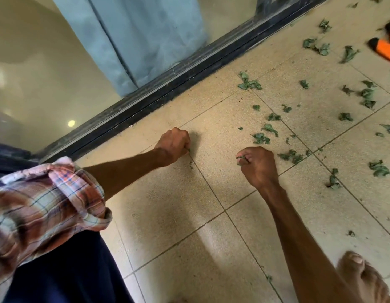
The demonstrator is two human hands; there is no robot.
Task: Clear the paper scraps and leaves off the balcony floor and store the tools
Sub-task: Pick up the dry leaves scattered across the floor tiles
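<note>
From the head view I see both of my hands low over the tiled balcony floor [189, 215], near the sliding-door track [167, 88] that runs along its far edge. My left hand [173, 145] is curled into a fist, and a sliver of green shows at the fingertips, so I judge it is closed on a small leaf bit; a further crumb of leaf [191, 165] lies on the grout line just beside it. My right hand [258, 166] is also bunched shut, pinching a leaf scrap [241, 158] between thumb and fingers. The rest of the torn leaves [292, 155] are scattered across the tiles toward the right and far edges of the floor, the closest clump just beside my right knuckles. I cannot make out any paper scraps here. An orange and black object [386, 44], perhaps a glove, lies at the far right edge. These leaves look light, limp and crumpled, easy to tear or drop, so I would pinch each one by its bunched middle or rake several together into the palm, not lift them by a tip.
</note>
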